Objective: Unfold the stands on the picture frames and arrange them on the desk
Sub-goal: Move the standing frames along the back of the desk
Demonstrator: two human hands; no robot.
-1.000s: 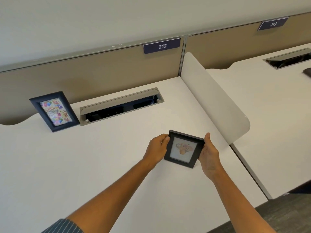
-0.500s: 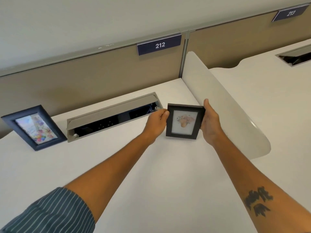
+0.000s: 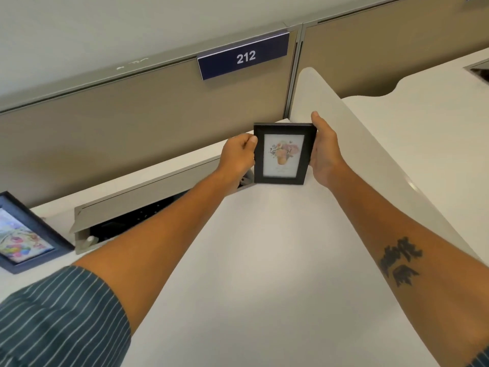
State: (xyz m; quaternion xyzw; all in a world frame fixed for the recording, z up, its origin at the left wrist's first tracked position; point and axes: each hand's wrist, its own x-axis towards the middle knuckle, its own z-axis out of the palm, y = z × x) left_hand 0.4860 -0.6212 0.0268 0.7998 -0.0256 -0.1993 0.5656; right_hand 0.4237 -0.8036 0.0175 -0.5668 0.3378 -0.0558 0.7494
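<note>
Black frame: a small black picture frame (image 3: 284,154) in portrait format, with a flat dark moulding round a pale print of a bouquet in an orange pot. It stands nearly upright, its face turned to the camera. Its stand is behind it and cannot be seen.

Where it is: between the two hands, at the far right corner of the white desk (image 3: 264,260). Its bottom edge sits at the desk surface; whether it actually rests there cannot be told.

Left hand: the left hand (image 3: 238,157) grips the frame's left edge, thumb pressed on the front of the moulding near the top, fingers curled away behind the frame.

Right hand: the right hand (image 3: 324,152) clasps the right edge, thumb lying up along the side to the top corner, palm against the frame, fingers hidden behind it.

Just right of the grip: a white rounded divider panel (image 3: 370,154), close beside the right hand.

Just left of and below the grip: an open grey cable tray (image 3: 148,200) set into the desk, partly covered by the left forearm.

Behind the grip: a tan partition wall (image 3: 119,128) with a blue sign reading 212 (image 3: 244,56).

Far left of the grip: a blue frame (image 3: 23,234) with a colourful print, leaning back on the desk, cut off by the picture's edge.
</note>
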